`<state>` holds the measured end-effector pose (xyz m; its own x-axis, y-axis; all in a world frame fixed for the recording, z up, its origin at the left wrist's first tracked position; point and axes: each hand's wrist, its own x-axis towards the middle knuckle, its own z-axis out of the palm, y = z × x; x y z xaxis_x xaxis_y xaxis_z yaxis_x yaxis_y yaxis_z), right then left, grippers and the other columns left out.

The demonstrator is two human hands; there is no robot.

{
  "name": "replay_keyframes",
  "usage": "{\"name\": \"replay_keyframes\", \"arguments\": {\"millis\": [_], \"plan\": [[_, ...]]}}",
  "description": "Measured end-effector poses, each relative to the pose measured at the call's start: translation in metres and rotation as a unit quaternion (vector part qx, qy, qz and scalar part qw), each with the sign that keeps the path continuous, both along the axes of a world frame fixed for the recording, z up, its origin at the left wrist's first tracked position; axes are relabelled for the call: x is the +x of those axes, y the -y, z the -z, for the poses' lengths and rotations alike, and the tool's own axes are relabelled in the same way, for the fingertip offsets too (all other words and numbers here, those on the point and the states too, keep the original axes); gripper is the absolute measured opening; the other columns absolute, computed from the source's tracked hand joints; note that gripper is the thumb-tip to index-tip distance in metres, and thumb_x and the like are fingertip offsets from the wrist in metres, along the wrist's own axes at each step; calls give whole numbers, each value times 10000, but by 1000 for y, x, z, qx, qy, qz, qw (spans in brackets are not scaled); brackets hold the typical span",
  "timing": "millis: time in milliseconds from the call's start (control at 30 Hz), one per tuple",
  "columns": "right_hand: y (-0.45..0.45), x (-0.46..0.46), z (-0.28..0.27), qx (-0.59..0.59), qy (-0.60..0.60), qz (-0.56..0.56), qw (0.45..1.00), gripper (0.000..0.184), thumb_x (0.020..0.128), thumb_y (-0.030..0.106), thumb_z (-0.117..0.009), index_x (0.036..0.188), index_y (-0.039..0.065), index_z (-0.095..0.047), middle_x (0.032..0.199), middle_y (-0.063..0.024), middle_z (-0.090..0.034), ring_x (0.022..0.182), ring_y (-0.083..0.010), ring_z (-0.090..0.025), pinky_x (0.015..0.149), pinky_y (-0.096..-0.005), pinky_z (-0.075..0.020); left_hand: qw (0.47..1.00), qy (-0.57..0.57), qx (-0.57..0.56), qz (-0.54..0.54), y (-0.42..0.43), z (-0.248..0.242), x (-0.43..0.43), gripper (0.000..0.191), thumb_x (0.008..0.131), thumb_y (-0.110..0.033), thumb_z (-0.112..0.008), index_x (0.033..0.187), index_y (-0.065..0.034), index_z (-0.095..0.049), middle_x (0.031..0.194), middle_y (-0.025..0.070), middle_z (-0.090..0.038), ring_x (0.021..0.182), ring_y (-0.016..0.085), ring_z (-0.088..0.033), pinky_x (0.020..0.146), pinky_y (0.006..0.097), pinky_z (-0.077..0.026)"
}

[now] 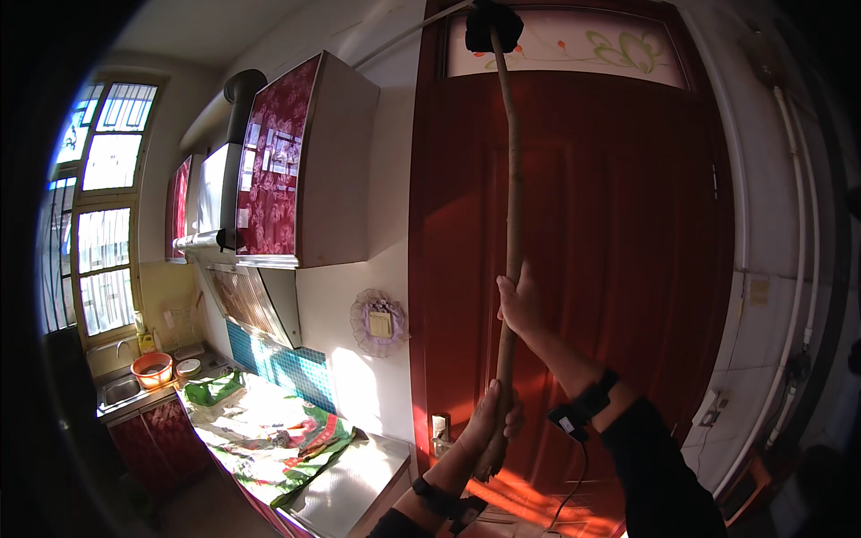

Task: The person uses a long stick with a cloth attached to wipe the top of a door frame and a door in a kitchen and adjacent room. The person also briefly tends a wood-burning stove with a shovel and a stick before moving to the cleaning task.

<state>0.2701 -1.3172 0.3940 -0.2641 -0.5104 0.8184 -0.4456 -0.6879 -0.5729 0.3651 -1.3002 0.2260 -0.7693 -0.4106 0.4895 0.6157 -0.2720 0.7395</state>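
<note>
Both my hands grip a long wooden stick point(515, 181), held upright before a dark red panelled door point(619, 235). My left hand point(483, 420) is wrapped around its lower part, just above the rough, splintered bottom end. Higher up, about the middle of the stick, my right hand point(521, 302) closes on it. A black bundle point(494, 28), perhaps cloth, sits on the stick's top end. It overlaps the left part of the decorated glass panel point(605, 47) above the door; whether it touches the glass I cannot tell. Black straps with small devices circle both wrists.
A red-fronted wall cabinet point(340, 168) juts out left of the stick, with a range hood point(255, 302) beyond. Below runs a counter point(356, 477) with a printed plastic sheet point(269, 437). An orange basin point(152, 370) stands by the sink point(121, 391). Pipes point(794, 202) line the right wall.
</note>
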Motion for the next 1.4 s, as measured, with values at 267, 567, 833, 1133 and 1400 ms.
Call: {"name": "replay_keyframes", "arguments": {"millis": [267,567,833,1133,1400], "plan": [[4,-22,-19,10,-11,-19,1000,417,870,110,-420,1249,-4,-289,686,-32,-424,367,-85,-416,320,-238,-415,999,-11,-22,-24,4,-18,-25,466,903,-576,-298,893,-134,-444,585,-5,-361,426,110,-333,401,246,-314],[12,-21,-44,8,-29,-31,999,465,880,120,-425,1292,-7,-251,675,-21,-414,400,-86,-435,339,-244,-433,993,-1,-64,-100,9,-46,-22,471,907,-573,-285,843,-123,-409,570,0,-363,423,110,-353,391,246,-333],[36,0,-100,8,-10,60,998,384,899,110,-434,1230,-13,-283,755,-79,-491,483,-117,-501,372,-254,-451,997,25,-53,-44,52,-101,-1,484,901,-573,-310,866,-100,-406,581,12,-377,438,123,-369,409,268,-346],[101,56,-99,31,16,86,996,280,901,110,-451,1105,-29,-319,728,-81,-499,458,-141,-518,369,-280,-456,995,33,-60,-69,121,-97,54,500,881,-598,-339,876,-104,-409,585,11,-375,441,125,-365,406,264,-332],[131,84,-88,31,16,78,996,275,906,108,-440,1108,-31,-315,716,-87,-492,447,-142,-513,357,-280,-444,990,44,-73,-111,153,-87,84,522,882,-609,-311,778,-106,-405,543,15,-361,422,129,-367,402,261,-335]]}}
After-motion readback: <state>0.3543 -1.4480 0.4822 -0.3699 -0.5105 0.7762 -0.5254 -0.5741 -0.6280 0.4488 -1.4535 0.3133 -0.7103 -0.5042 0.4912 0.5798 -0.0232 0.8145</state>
